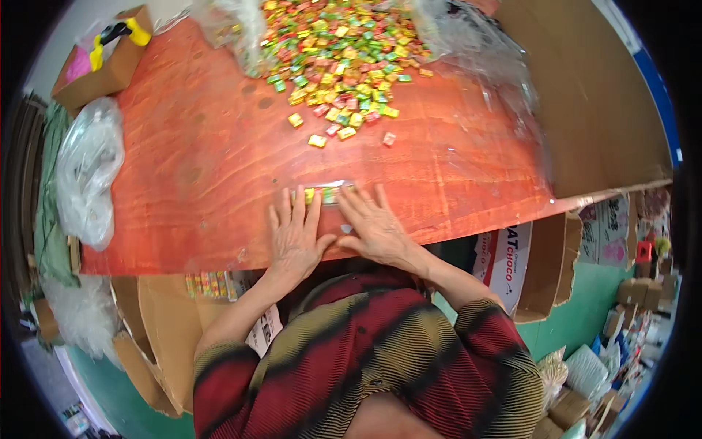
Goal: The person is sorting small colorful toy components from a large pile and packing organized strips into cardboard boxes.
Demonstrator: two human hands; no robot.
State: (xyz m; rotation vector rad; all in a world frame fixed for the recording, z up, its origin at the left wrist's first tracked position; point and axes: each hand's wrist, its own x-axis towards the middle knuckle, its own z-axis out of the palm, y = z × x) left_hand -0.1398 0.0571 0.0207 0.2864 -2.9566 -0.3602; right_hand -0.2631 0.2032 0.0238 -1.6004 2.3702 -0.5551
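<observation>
On the red wooden table (212, 183), close to its front edge, lies a clear plastic sleeve (338, 184) with a short row of wrapped candies (327, 195) in yellow and green. My left hand (294, 238) rests flat over the left end of the row, fingers stretched forward. My right hand (375, 225) lies over the right end, its fingers spread. Both thumbs point inward and nearly meet. The fingers hide part of the row and both its ends. Farther back spreads a large pile of wrapped candies (344, 66) in yellow, green, red and orange.
Clear plastic bags (479, 47) flank the pile. A tall cardboard sheet (585, 95) stands at the right. At the back left is a small cardboard box (110, 77) with yellow-handled and pink items. A plastic bag (91, 172) hangs at the left edge. Below left sits an open carton (172, 307) with packed candy strips.
</observation>
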